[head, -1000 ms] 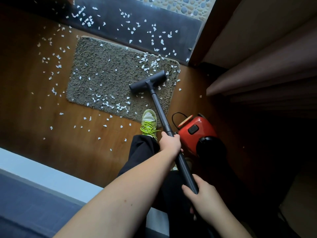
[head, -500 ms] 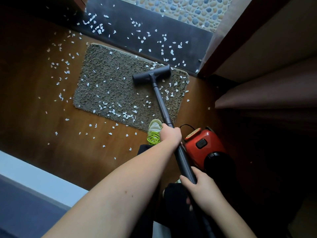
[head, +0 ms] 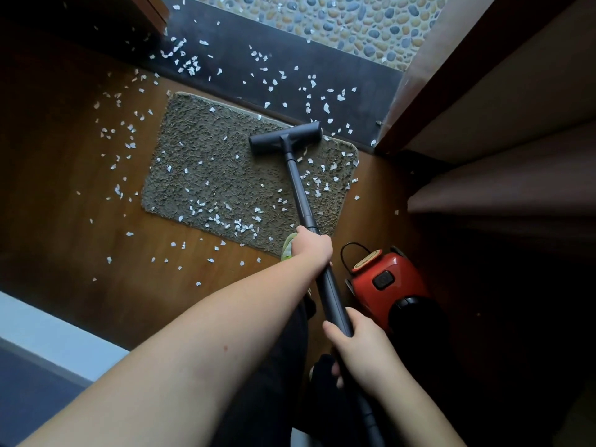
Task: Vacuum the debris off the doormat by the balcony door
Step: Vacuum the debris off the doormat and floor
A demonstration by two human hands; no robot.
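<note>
- Left hand (head: 313,245) and right hand (head: 358,346) each grip the vacuum wand (head: 301,195).
- Red canister (head: 387,279) sits just beside the doormat (head: 225,175).
- White debris (head: 238,224) litters mat and threshold (head: 354,75); no legible writing.

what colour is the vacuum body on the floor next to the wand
Red, with a black button on top. The vacuum canister shows best in the head view.
</note>
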